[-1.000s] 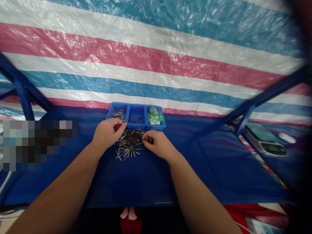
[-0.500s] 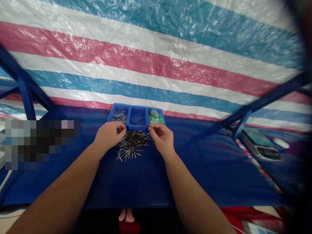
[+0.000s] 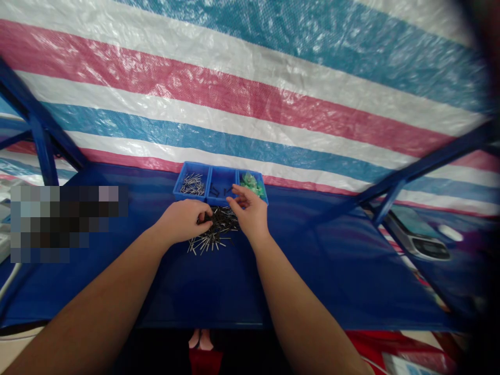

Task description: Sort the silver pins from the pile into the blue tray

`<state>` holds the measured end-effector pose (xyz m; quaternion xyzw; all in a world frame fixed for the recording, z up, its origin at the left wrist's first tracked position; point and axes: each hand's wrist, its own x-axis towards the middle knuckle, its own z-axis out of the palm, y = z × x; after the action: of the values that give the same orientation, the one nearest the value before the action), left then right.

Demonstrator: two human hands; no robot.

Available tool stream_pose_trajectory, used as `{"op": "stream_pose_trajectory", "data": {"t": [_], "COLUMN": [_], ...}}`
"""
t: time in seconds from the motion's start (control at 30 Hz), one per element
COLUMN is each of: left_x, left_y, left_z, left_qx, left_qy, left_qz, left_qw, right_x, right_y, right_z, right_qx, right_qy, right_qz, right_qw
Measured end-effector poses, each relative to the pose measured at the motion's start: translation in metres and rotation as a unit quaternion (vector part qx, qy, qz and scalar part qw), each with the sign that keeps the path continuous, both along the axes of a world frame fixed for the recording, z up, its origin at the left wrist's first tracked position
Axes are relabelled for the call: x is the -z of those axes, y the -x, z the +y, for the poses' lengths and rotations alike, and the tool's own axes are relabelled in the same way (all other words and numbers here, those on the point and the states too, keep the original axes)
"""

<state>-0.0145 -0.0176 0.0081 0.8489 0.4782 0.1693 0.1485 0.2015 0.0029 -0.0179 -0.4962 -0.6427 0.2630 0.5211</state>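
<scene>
A pile of thin dark and silvery metal pins (image 3: pixel 211 243) lies on the blue table. My left hand (image 3: pixel 183 221) reaches over the pile's left side, thumb and forefinger curved but apart. Above the pile's right side, by the front of a blue tray (image 3: pixel 208 183), is my right hand (image 3: pixel 252 212), its fingers spread. The tray has three compartments. Silvery pins (image 3: pixel 192 184) fill the left one, a few dark pins (image 3: pixel 214 190) lie in the middle one, and crumpled green plastic (image 3: pixel 250 182) is in the right one, partly covered by my right hand.
Striped plastic sheeting (image 3: pixel 234 104) hangs behind the table (image 3: pixel 320 271). Blue metal frame bars (image 3: pixel 42 143) slant at both sides. A device like a scale (image 3: pixel 425 246) sits at the far right. A blurred-out patch covers things at left.
My left hand has moved right over the pile and its fingers have parted. My right hand has shifted left and its pinch has opened near the middle compartment.
</scene>
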Motion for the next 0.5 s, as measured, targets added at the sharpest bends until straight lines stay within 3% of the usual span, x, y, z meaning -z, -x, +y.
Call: {"op": "stream_pose_trajectory", "data": {"t": [0.27,0.5], "left_x": [0.007,0.005], "left_y": [-0.001,-0.002], "left_z": [0.002,0.000], "left_qx": [-0.007,-0.010], "left_qy": [0.005,-0.010], "left_qz": [0.016,0.019], "left_qw": [1.000,1.000], "right_x": [-0.004,-0.003], "right_y": [-0.010,-0.019], "right_z": [-0.008,-0.011], "right_qx": [-0.034,-0.072], "right_qy": [-0.010,0.011], "right_qz": [-0.093,-0.101], "right_qw": [0.995,0.992]}}
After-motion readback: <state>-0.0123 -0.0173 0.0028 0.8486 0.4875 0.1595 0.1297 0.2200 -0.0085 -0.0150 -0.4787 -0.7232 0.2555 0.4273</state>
